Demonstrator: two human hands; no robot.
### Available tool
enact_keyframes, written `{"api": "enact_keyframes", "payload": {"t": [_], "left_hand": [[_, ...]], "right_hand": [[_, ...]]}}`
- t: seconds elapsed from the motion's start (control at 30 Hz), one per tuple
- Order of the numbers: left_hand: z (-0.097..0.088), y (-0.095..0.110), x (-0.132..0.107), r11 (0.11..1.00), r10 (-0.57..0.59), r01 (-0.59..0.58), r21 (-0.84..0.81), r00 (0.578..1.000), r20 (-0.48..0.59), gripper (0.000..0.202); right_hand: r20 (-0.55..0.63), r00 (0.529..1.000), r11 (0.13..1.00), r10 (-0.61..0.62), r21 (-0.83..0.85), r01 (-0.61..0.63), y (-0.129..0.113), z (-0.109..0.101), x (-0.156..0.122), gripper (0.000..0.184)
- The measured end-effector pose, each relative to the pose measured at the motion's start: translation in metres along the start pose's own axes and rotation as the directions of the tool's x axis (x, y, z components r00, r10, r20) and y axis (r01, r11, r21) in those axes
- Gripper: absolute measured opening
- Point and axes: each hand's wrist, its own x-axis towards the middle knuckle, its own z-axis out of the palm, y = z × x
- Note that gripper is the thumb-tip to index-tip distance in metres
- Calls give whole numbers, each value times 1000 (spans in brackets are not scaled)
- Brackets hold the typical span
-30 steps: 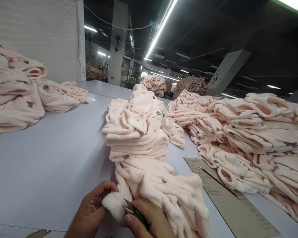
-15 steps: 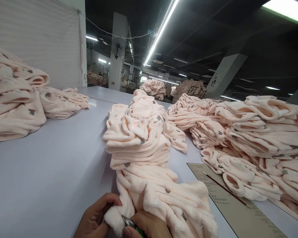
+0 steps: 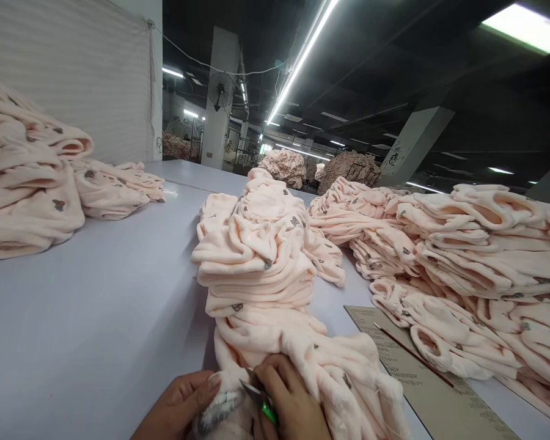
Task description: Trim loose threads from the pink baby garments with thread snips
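Turned over, garment edge (image 3: 224, 408) lies pinched between both hands' fingers (image 3: 275, 382).

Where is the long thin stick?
In the head view, the stick lies on the printed card at the right, beside the big pile of pink clothes.

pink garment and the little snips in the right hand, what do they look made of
Pink garment: looks like soft plush fleece, going by its fuzzy matte nap and thick rounded folds; small dark motifs are scattered over it. Snips: blades look like bare metal, grey with a slight shine; the bright green handle part is probably plastic, mostly hidden by the right hand.
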Motion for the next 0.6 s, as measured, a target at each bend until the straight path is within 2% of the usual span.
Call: {"api": "enact_keyframes", "payload": {"t": [0.07,0.17,0.33,0.53,0.6], "left_hand": [[2,2,-1,997,-23,20,-80,999,-33,30],[7,5,-4,993,-31,26,-115,998,-46,27],[8,6,-7,1000,3,-1,20,998,-67,21],[16,11,-9,984,28,-14,178,996,-80,30],[19,12,-10,979,38,-19,204,995,-89,31]], "right_hand": [[97,994,999,43,-1,-43,1,-2,1,32],[167,986,997,3,70,-14,-2,-8,-1,22],[245,969,998,-32,66,16,-7,-11,-3,17],[210,978,995,2,-97,19,-13,2,-8,32],[207,978,985,-17,-164,52,-14,5,-10,30]]}}
